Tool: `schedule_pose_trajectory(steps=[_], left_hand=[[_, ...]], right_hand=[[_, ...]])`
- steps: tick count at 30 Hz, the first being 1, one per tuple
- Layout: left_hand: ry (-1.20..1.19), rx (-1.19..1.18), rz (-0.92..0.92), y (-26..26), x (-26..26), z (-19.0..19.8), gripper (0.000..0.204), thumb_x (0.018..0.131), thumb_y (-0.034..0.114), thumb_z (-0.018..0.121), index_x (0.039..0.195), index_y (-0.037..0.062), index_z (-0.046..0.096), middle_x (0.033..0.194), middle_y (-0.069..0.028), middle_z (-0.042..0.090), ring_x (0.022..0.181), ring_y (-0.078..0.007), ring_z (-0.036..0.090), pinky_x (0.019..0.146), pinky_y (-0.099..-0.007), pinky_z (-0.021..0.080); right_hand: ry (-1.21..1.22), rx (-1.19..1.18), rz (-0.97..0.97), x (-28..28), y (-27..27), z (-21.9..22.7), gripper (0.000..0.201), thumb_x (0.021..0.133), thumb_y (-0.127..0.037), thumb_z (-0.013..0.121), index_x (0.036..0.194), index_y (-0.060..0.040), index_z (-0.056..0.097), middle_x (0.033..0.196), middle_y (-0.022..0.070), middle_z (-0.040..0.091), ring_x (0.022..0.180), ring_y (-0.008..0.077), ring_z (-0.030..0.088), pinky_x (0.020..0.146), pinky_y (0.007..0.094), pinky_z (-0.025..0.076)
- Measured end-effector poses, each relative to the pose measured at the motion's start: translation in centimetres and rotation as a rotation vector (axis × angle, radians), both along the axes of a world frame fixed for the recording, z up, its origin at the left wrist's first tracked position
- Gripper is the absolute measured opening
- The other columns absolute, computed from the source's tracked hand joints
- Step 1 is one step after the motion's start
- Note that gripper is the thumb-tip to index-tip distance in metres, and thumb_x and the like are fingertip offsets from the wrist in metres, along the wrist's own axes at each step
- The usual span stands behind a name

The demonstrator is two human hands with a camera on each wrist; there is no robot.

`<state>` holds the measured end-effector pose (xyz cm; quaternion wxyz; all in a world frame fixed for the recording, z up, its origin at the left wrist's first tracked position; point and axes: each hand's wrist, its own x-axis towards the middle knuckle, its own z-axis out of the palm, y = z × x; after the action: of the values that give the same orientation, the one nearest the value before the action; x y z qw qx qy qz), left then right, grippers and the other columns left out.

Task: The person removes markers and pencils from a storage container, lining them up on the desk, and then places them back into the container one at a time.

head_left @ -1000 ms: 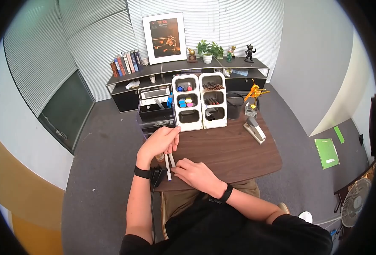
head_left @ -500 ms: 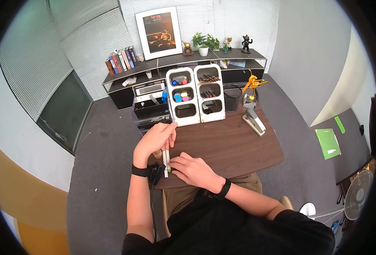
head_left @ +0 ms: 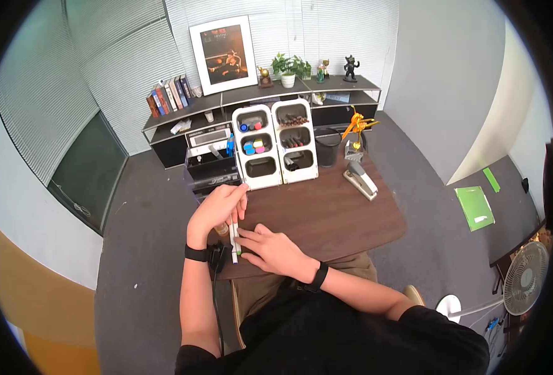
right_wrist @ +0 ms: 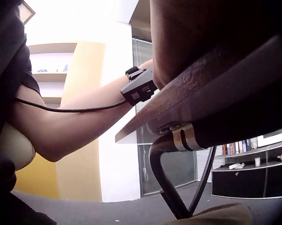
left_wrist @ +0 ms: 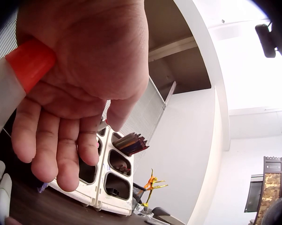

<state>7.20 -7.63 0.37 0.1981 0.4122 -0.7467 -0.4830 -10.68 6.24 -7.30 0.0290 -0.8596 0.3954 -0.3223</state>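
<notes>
Two white markers, one with a blue end (head_left: 234,257) and one with a green end (head_left: 239,252), lie side by side near the desk's left front edge. My right hand (head_left: 276,251) rests beside them, its extended fingers touching the green-ended one. Over their far ends is my left hand (head_left: 217,209), fingers hanging loosely down. The left wrist view shows its palm (left_wrist: 85,61) with nothing gripped. Between that camera and the palm stands a translucent bottle (left_wrist: 7,89) with an orange-red cap (left_wrist: 31,65). Both markers (left_wrist: 1,194) also appear at that view's lower left.
A white six-compartment organizer (head_left: 278,179) with markers and pencils stands at the desk's back. Left of it is a dark box organizer (head_left: 211,164). A stapler (head_left: 359,181), a mesh cup (head_left: 328,150) and an orange figurine (head_left: 355,128) stand to the right.
The right hand has slid left, bringing the green-ended marker alongside the blue-ended one; before, the two lay slightly apart. The left hand has stayed nearly in place. The head view has shifted.
</notes>
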Motion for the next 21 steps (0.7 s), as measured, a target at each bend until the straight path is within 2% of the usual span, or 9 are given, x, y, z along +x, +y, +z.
schedule_pose_trajectory(steps=[4,7,11,13,17,19,20,21], left_hand=[[0.005,-0.001,0.001,-0.2,0.1,-0.3,0.064,0.117,0.049,0.048,0.083,0.0001,0.071,0.068,-0.0084,0.070,0.054,-0.0166,0.067,0.050,-0.0304,0.052],[-0.009,-0.041,-0.002,-0.1,0.1,-0.5,0.064,0.117,0.048,0.048,0.081,-0.0001,0.071,0.068,-0.0099,0.072,0.054,-0.0174,0.068,0.050,-0.0312,0.054],[-0.064,-0.063,-0.033,-0.1,0.1,-0.5,0.067,0.119,0.050,0.044,0.084,0.0006,0.073,0.072,-0.0105,0.076,0.058,-0.0159,0.071,0.052,-0.0296,0.056],[-0.083,-0.040,-0.024,-0.1,0.1,-0.6,0.067,0.119,0.051,0.044,0.085,0.0010,0.073,0.073,-0.0100,0.077,0.058,-0.0158,0.071,0.053,-0.0301,0.057],[-0.029,-0.019,-0.068,-1.0,0.4,-1.8,0.066,0.118,0.053,0.045,0.087,0.0024,0.074,0.074,-0.0092,0.077,0.056,-0.0159,0.070,0.053,-0.0306,0.057],[-0.049,-0.003,-0.036,-1.4,0.2,-2.2,0.067,0.118,0.054,0.045,0.086,0.0036,0.074,0.073,-0.0081,0.077,0.055,-0.0155,0.069,0.052,-0.0303,0.056],[-0.043,-0.007,-0.048,-1.7,0.2,-2.9,0.066,0.118,0.054,0.046,0.085,0.0035,0.073,0.072,-0.0080,0.076,0.053,-0.0155,0.067,0.050,-0.0307,0.054],[-0.038,-0.016,-0.063,-2.2,0.1,-3.1,0.066,0.117,0.054,0.046,0.084,0.0035,0.072,0.071,-0.0079,0.075,0.052,-0.0156,0.066,0.048,-0.0310,0.053]], right_hand=[[-0.045,0.004,0.003,-0.2,0.2,0.4,0.039,0.100,-0.024,0.076,0.134,-0.0056,0.072,0.140,0.0087,0.069,0.113,0.0293,0.067,0.083,0.0414,0.065],[-0.115,-0.022,-0.024,-1.7,0.0,2.3,0.037,0.101,-0.026,0.075,0.133,-0.0066,0.071,0.138,0.0096,0.069,0.119,0.0308,0.070,0.085,0.0450,0.065],[-0.125,-0.047,-0.372,-5.7,-2.1,5.7,0.032,0.101,-0.025,0.075,0.128,-0.0068,0.072,0.125,0.0111,0.070,0.115,0.0330,0.072,0.086,0.0479,0.065],[-0.114,-0.087,-0.507,-8.4,-4.5,5.2,0.034,0.098,-0.022,0.077,0.129,-0.0071,0.072,0.123,0.0114,0.069,0.106,0.0359,0.074,0.082,0.0491,0.065],[0.003,-0.050,-0.580,-12.1,-8.5,3.4,0.050,0.094,-0.019,0.079,0.140,-0.0100,0.064,0.133,0.0150,0.064,0.120,0.0393,0.070,0.092,0.0523,0.064],[0.027,-0.029,-0.567,-12.8,-9.7,2.5,0.051,0.093,-0.021,0.079,0.140,-0.0084,0.062,0.133,0.0178,0.064,0.116,0.0424,0.072,0.089,0.0549,0.065],[0.052,-0.102,-0.544,-13.1,-10.1,2.0,0.050,0.091,-0.016,0.075,0.139,-0.0073,0.063,0.125,0.0207,0.066,0.104,0.0432,0.074,0.081,0.0552,0.065],[0.062,-0.118,-0.528,-13.3,-10.4,1.5,0.048,0.092,-0.019,0.074,0.137,-0.0077,0.063,0.125,0.0211,0.066,0.104,0.0430,0.075,0.081,0.0564,0.065]])
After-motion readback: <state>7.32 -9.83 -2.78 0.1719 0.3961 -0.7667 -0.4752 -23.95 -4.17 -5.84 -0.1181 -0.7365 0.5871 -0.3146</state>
